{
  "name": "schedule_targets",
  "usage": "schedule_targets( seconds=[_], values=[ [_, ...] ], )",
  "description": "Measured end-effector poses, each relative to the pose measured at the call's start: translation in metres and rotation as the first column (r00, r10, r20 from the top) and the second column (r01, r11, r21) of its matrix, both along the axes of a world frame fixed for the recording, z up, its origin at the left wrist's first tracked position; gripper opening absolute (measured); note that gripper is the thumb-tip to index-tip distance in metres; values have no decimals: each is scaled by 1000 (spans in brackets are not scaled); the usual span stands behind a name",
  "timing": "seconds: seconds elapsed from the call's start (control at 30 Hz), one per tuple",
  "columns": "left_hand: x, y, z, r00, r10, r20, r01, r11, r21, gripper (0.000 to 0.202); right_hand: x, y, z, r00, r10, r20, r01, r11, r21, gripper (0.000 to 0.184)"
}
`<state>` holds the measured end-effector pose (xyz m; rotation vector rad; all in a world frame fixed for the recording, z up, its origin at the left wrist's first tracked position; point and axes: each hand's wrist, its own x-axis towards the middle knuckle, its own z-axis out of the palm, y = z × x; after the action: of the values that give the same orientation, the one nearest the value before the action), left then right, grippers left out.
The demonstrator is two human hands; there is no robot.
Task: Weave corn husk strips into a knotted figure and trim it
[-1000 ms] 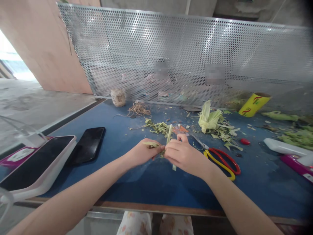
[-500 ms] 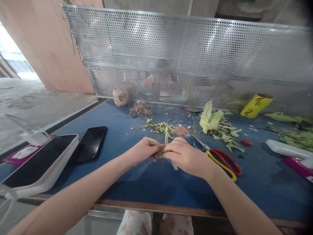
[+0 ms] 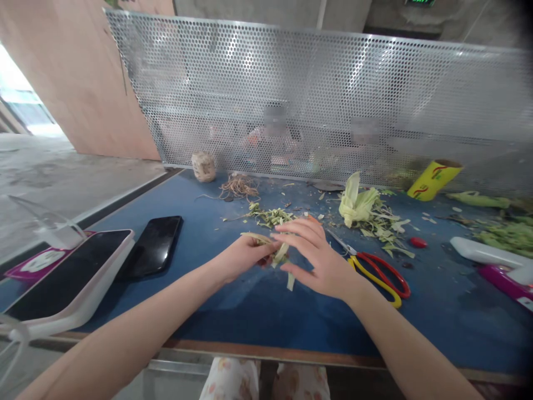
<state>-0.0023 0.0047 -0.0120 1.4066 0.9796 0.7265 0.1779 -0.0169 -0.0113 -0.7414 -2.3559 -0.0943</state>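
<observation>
My left hand (image 3: pixel 241 256) pinches a small folded piece of green leaf strip (image 3: pixel 281 253) above the blue table (image 3: pixel 233 311). My right hand (image 3: pixel 317 256) hovers just right of it with fingers spread apart, its fingertips over the strip and holding nothing. One loose end of the strip hangs down between the hands. Red and yellow scissors (image 3: pixel 377 269) lie on the table right beside my right hand.
A black phone (image 3: pixel 153 245) and a white scale (image 3: pixel 62 280) sit at the left. Leaf scraps (image 3: pixel 270 216), a green leaf bundle (image 3: pixel 358 204), a twine ball (image 3: pixel 204 165), a yellow roll (image 3: pixel 433 178) lie farther back. A perforated metal screen (image 3: pixel 316 94) closes the far edge, people behind it.
My right hand has let go of the strip and spread its fingers. The left hand keeps its pinch in the same place.
</observation>
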Motion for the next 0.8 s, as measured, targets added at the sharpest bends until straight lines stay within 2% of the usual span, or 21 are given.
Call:
schedule_targets(
  seconds=[0.13,0.27,0.3,0.37,0.43,0.47,0.53,0.6,0.7,0.8],
  values=[
    [1,2,-2,998,38,46,-37,999,-28,23,-1,5,-2,998,-24,-54,23,1000,-3,30],
    [1,2,-2,990,85,115,-79,995,-57,20,-5,2,-3,999,37,30,-39,998,56,28],
    [1,2,-2,987,93,134,-86,995,-58,20,-6,0,-3,1000,16,1,-16,996,88,27],
    [2,1,1,979,113,167,-106,993,-55,24,-8,-4,-3,978,-94,-184,115,988,105,19],
    [2,1,2,969,150,198,-143,989,-48,26,-10,-8,-3,913,-234,-334,239,971,-29,14],
    [2,1,3,962,174,213,-168,985,-44,27,-11,-9,-4,894,-294,-337,263,955,-136,17],
    [4,1,2,947,215,240,-211,977,-43,27,-15,-9,-7,909,-352,-222,261,898,-355,23],
    [6,0,1,931,245,270,-238,969,-59,27,-19,-7,-11,922,-359,-144,242,825,-510,24],
    [8,-1,1,910,279,308,-264,960,-90,24,-23,-3,-14,916,-346,-203,145,757,-637,23],
    [9,0,3,891,293,346,-269,956,-117,22,-22,-3,-13,911,-302,-281,34,735,-677,22]
  ],
)
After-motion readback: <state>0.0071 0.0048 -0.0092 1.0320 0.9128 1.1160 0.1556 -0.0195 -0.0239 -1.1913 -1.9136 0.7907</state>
